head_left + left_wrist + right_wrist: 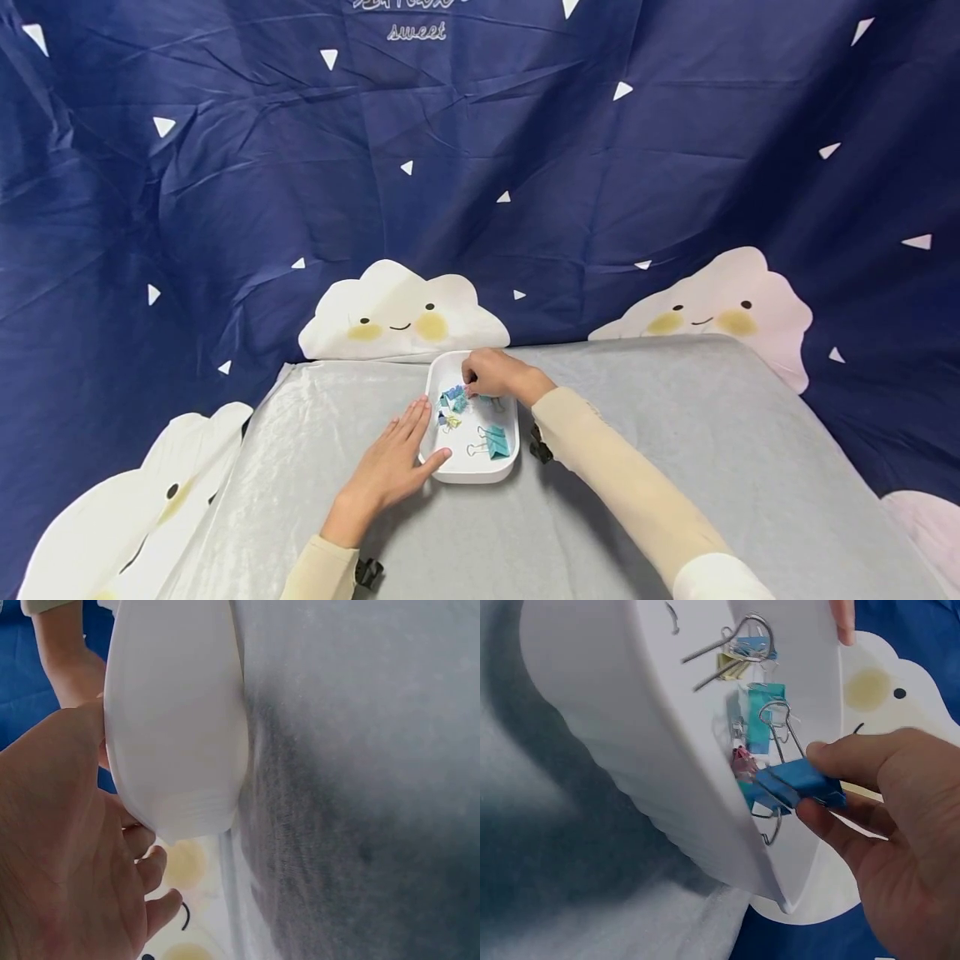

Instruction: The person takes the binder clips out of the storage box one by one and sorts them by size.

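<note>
A white tray point(468, 477) holds binder clips of several colours and sizes. In the right wrist view my right hand point(907, 817) pinches a blue binder clip point(799, 780) between thumb and fingers, over the tray's far part. Beneath and beside it lie a pink clip point(743, 763) and a teal clip point(766, 697); a yellow clip point(732, 667) lies farther along. A large teal clip point(497, 442) rests at the tray's near right. My left hand point(392, 460) lies along the tray's left side, fingers extended, thumb at the near rim.
The tray stands on a grey cloth point(637, 433) near its back edge. Behind hangs a dark blue curtain point(465, 225) with white triangles and smiling clouds.
</note>
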`<state>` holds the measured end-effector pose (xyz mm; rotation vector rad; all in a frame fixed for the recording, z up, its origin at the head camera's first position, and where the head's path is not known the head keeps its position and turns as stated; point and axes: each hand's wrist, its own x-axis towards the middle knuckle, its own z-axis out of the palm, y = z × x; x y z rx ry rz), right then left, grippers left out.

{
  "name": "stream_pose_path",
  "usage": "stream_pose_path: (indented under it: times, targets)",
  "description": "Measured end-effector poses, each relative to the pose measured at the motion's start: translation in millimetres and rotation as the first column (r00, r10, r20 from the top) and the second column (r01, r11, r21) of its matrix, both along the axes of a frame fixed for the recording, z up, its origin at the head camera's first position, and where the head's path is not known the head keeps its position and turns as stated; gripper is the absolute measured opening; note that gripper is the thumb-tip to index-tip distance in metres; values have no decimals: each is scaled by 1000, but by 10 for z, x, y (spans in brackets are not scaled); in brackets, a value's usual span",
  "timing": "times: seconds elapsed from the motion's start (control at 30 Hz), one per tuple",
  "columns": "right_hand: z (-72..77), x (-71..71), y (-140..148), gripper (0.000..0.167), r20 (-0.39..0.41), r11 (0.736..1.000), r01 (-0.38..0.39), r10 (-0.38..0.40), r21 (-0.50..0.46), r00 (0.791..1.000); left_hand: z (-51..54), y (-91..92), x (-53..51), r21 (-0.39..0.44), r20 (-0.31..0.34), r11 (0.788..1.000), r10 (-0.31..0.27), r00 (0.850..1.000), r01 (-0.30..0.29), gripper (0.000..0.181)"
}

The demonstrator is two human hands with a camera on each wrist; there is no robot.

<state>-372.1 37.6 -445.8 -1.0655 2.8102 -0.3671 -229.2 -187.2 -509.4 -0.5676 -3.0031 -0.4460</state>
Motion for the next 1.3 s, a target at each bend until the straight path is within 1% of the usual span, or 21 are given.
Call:
stream_pose_path:
  times: [0.1, 0.2, 0.4, 0.57, 0.73, 0.83, 1.0, 1.3]
  targets:
    - [25, -4, 9, 9, 6, 1000, 0, 0, -12, 1000, -4, -2, -1, 11, 0, 1000, 0, 1000, 0, 92]
    - [49, 0, 10, 12, -10, 1000, 21, -21, -3, 1000, -7, -2, -1, 17, -1, 1000, 3, 1000, -3, 92]
    - [58, 3, 12, 20, -77, 999, 30, -29, 11, 997, -9, 2, 1, 13, 4, 1000, 4, 1000, -4, 91]
    - [53, -2, 37, 20, -70, 999, 3, -6, -38, 997, -3, 6, 3, 8, 13, 1000, 6, 1000, -6, 92]
    - [67, 9, 67, 22, -80, 993, -72, 65, -98, 995, -1, 5, 2, 13, 15, 1000, 4, 1000, -4, 91]
    - [82, 18, 80, 17, -77, 988, -94, 85, -120, 993, -1, 4, 2, 11, 18, 1000, 2, 1000, -2, 92]
    - [113, 34, 106, 19, -49, 984, -79, 72, -159, 996, -4, 9, -4, 11, 17, 1000, -1, 1000, 1, 91]
    - [168, 24, 165, 16, -96, 977, -65, 46, -202, 994, -8, -1, 1, 0, 14, 1000, 4, 1000, -4, 93]
